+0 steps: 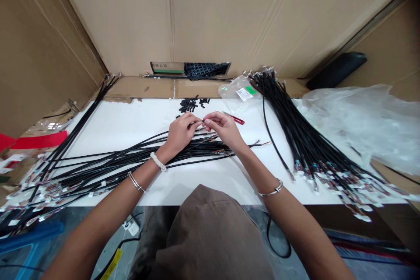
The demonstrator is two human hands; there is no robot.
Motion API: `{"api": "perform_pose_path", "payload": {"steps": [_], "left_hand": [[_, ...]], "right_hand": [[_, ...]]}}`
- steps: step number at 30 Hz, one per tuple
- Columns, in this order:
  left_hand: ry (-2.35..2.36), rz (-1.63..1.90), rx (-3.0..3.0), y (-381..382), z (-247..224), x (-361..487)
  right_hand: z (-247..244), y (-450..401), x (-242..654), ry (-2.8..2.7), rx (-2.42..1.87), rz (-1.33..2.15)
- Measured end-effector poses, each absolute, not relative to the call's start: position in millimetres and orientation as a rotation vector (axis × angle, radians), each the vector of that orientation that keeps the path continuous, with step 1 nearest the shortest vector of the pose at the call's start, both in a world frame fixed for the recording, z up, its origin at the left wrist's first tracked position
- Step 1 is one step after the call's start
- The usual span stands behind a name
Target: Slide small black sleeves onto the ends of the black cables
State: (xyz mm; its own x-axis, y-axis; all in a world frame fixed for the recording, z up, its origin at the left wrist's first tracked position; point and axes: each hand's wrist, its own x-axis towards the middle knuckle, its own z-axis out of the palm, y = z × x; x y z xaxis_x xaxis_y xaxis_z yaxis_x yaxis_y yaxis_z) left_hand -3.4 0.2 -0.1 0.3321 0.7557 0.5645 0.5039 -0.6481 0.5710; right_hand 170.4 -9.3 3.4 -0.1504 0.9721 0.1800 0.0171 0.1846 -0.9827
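Observation:
My left hand [182,132] and my right hand [225,127] meet above the middle of the white table, thumbs and fingertips pinched close together. Between the fingertips shows a small black piece [203,121], pinched by my right hand. What my left fingertips grip is mostly hidden. Below both hands lies a bundle of black cables [131,157], with bare coloured wire ends toward the right and white connectors at the left. A pile of short black pieces [188,105] sits just beyond my hands. Beside my right hand lie red-handled snips [236,119].
A thick bundle of black cables [295,127] covers the right side, next to clear plastic sheeting [367,118]. A labelled plastic bag [241,92] lies at the back. More cables [82,118] run along the left. Cardboard walls [213,17] enclose the white table [210,179].

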Motion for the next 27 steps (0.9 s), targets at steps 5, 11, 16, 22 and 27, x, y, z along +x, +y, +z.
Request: {"api": "perform_pose_path", "payload": {"steps": [5, 11, 16, 22, 27], "left_hand": [[1.082, 1.183, 2.327, 5.1, -3.3, -6.7], [1.009, 1.143, 2.228, 5.0, 1.7, -9.3], [0.954, 1.116, 2.148, 3.6, 3.7, -10.5], [0.948, 0.791, 2.230, 10.1, 16.6, -27.1], [0.934, 0.632, 2.172, 10.4, 29.5, -36.3]], "right_hand": [[3.8, -13.2, 169.2, -1.549, -1.078, 0.997], [1.6, -12.9, 167.5, -1.545, -1.063, 1.027], [0.7, -11.9, 166.4, -1.521, -1.076, 1.154], [0.0, -10.7, 168.6, -1.568, -1.113, 1.109], [-0.6, -10.2, 170.2, -1.599, -1.143, 1.044]]}}
